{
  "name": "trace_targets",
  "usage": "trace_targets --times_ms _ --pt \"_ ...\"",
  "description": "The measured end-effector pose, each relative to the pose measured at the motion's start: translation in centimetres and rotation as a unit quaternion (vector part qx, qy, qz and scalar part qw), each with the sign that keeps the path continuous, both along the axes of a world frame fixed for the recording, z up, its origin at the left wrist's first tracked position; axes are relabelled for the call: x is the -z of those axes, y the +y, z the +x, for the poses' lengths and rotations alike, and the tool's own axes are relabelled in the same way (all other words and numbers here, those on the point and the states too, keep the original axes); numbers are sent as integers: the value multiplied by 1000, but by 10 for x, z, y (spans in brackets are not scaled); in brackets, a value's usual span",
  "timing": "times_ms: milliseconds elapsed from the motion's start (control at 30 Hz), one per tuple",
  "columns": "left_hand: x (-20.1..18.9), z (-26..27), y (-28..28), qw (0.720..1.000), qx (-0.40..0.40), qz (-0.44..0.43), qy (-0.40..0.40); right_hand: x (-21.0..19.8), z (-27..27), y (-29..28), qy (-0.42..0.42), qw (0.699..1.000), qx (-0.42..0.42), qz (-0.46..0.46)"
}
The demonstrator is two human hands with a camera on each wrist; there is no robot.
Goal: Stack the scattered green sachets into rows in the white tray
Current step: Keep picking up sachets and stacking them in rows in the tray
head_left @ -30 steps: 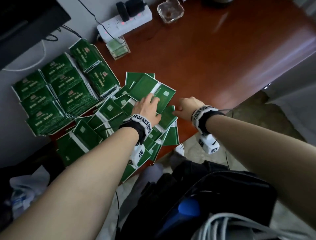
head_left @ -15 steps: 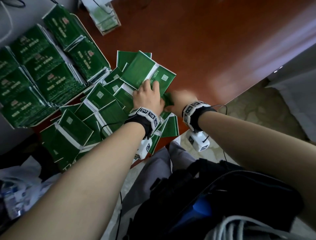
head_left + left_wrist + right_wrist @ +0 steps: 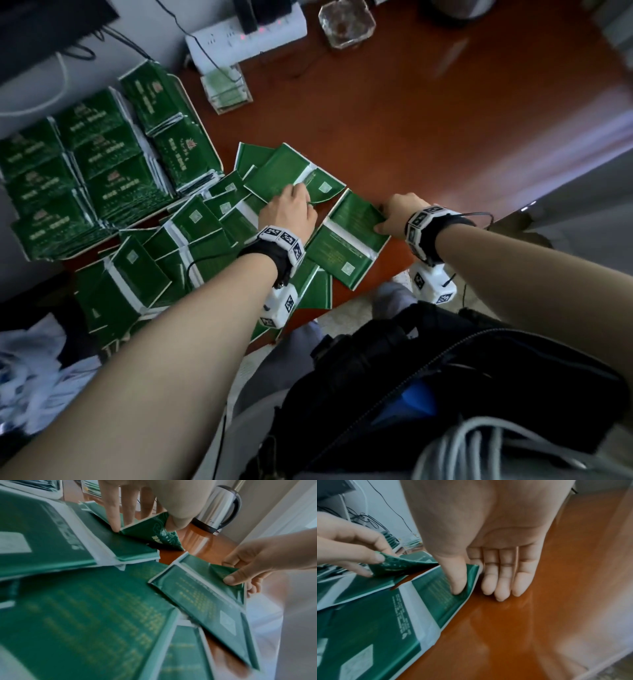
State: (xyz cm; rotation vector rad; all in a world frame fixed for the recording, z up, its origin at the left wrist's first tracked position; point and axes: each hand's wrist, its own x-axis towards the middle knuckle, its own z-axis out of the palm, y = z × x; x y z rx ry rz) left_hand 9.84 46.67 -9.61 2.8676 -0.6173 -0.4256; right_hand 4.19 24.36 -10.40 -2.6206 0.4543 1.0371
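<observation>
Green sachets stand in packed rows in the white tray at the left. A loose pile of sachets covers the near left of the brown table. My left hand rests on the pile, and its thumb and fingers pinch the lifted corner of a patterned sachet. My right hand is at the pile's right edge. It holds a joined pair of sachets, with the thumb on top of the corner and the fingers below it.
A power strip, a glass ashtray and a clear holder stand at the back. A steel kettle is behind them. Bare wood lies to the right. The table's near edge runs just below the hands, above a black bag.
My right hand has drawn the joined pair of sachets out to the right of the pile. My left hand has stayed on the pile and lifted a sachet's corner.
</observation>
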Motion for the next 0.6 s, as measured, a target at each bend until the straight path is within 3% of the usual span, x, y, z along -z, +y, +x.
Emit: trace_targets --times_ms 367,600 --pt "21 -57 -107 992 -123 5 19 -7 45 -137 10 988 -148 -31" --pt "8 -42 -118 987 -160 -3 -25 -14 59 -151 -22 968 -233 -94"
